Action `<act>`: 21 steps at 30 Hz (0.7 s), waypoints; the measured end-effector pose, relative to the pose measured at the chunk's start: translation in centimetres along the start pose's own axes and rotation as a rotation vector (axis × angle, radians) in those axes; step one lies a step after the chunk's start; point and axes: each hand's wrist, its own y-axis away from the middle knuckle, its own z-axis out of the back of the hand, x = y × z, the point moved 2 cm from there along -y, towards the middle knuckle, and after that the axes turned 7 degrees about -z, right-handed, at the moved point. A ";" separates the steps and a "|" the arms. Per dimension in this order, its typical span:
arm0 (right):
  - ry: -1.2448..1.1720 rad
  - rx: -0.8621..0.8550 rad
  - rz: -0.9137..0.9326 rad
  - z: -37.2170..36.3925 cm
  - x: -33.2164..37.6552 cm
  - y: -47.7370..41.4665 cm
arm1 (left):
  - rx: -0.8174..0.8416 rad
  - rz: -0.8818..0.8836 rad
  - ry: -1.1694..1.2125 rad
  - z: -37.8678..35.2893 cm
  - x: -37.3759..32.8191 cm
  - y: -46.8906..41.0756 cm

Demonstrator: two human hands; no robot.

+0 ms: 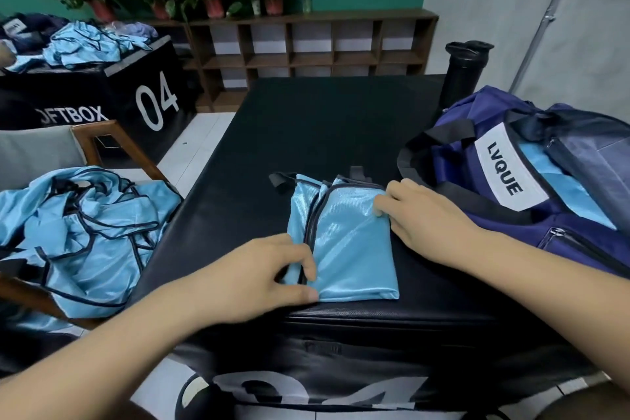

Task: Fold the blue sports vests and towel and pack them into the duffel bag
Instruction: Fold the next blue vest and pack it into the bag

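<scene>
A light blue sports vest (354,249) with dark trim lies folded into a narrow rectangle on the black padded box (324,119). My left hand (266,269) pinches its near left edge between thumb and fingers. My right hand (419,215) grips its far right edge with curled fingers. The navy duffel bag (477,164) with a white LVQUE label stands open at the right, with light blue fabric (559,181) showing inside. A heap of unfolded blue vests (78,232) lies on a chair at the left.
A black bottle (462,72) stands behind the bag. A second black box marked 04 (102,92) at the back left carries more blue vests (88,44). A wooden shelf (306,48) with potted plants lines the green wall.
</scene>
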 end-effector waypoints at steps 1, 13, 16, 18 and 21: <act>0.006 0.013 0.003 0.0 0.0 0.0 | 0.005 -0.013 -0.009 -0.3 -0.3 0.2; -0.163 0.292 0.236 3.3 4.0 3.1 | -0.121 -0.262 -0.373 -1.3 -1.5 0.0; -0.193 0.323 0.264 3.3 4.2 4.0 | -0.117 -0.270 -0.368 -1.4 -1.5 -0.3; -0.213 0.332 0.262 3.3 4.1 4.5 | -0.117 -0.276 -0.361 -1.6 -1.5 -0.5; -0.246 0.330 0.256 3.3 3.7 5.0 | -0.121 -0.274 -0.332 -1.6 -1.8 -0.9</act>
